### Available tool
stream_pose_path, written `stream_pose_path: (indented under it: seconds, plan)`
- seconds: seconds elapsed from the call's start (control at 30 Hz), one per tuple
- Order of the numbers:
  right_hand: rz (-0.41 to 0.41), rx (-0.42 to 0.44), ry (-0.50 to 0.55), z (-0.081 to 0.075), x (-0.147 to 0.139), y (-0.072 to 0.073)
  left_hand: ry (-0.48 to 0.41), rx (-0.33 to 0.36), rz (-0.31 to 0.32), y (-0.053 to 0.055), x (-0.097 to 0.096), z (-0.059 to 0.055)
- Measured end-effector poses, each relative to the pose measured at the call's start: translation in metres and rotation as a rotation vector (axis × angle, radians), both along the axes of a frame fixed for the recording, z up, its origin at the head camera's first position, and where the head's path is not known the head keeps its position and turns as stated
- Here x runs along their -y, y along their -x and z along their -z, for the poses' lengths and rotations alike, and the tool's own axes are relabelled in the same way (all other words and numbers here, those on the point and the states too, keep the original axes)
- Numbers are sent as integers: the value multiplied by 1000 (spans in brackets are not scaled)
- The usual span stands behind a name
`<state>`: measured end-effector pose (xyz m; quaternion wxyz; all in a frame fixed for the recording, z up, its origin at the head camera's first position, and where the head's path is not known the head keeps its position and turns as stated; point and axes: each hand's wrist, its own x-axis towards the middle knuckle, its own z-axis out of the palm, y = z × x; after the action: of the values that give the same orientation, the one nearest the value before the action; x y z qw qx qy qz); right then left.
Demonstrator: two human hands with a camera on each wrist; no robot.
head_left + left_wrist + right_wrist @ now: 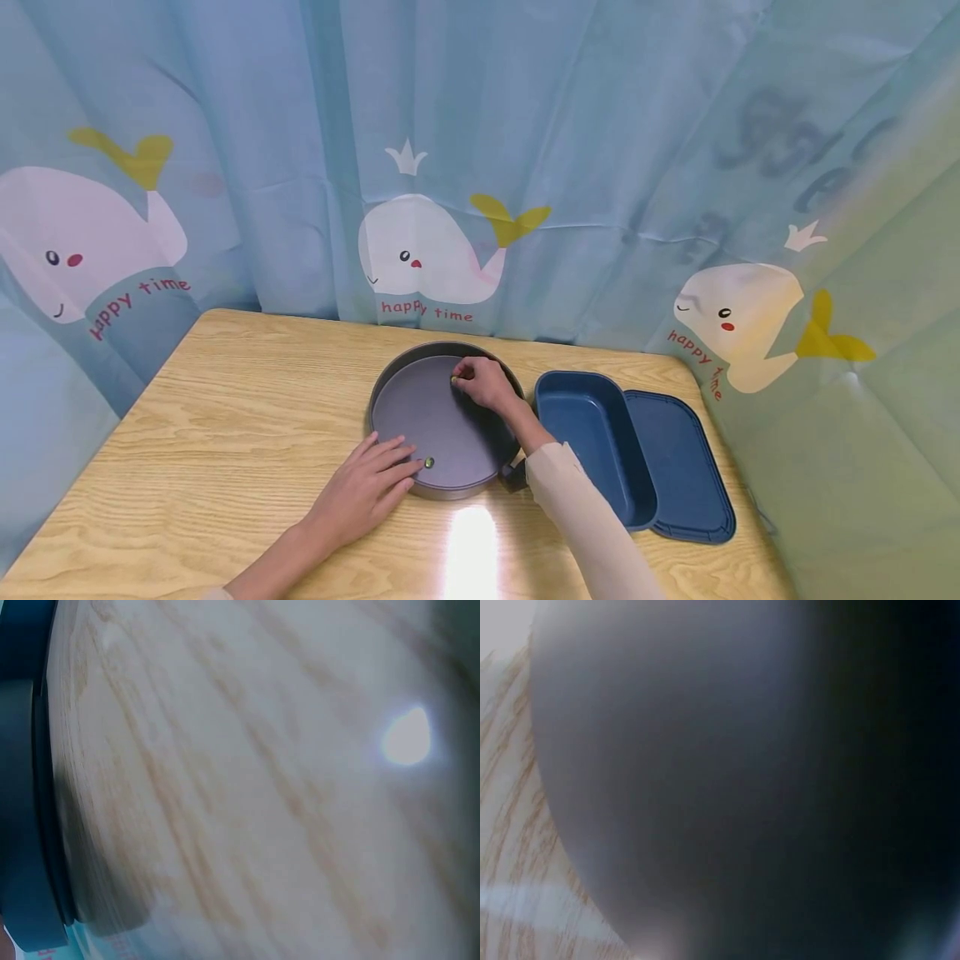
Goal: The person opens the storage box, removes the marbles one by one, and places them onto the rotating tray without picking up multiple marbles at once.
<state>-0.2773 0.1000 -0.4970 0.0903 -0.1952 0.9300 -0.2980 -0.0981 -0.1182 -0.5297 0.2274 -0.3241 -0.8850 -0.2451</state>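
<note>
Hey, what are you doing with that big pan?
A person is handling little things in a dark frying pan. The right hand has a tiny yellow-green piece in its grip, over the far part of the pan. The left hand reaches over the near rim, a fingertip touching or almost touching a small green marble-like piece. A blue container stands open to the right, its lid-like blue panel beside it.

Behind the wooden table's (247, 392) far edge, light-blue curtain (277, 167) with white whales (435, 250) and red lettering (427, 311); toward the near edge, bright glare (472, 550); above the far-right corner, perhaps dark letters (772, 137), too faint for reading.
</note>
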Motion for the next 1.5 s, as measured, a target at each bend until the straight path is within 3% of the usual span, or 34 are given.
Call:
stream_pose_path:
  seconds: [1.5]
  plan:
    - [-21,-15,0,0,1,1,-3,6,0,-1,0,-1]
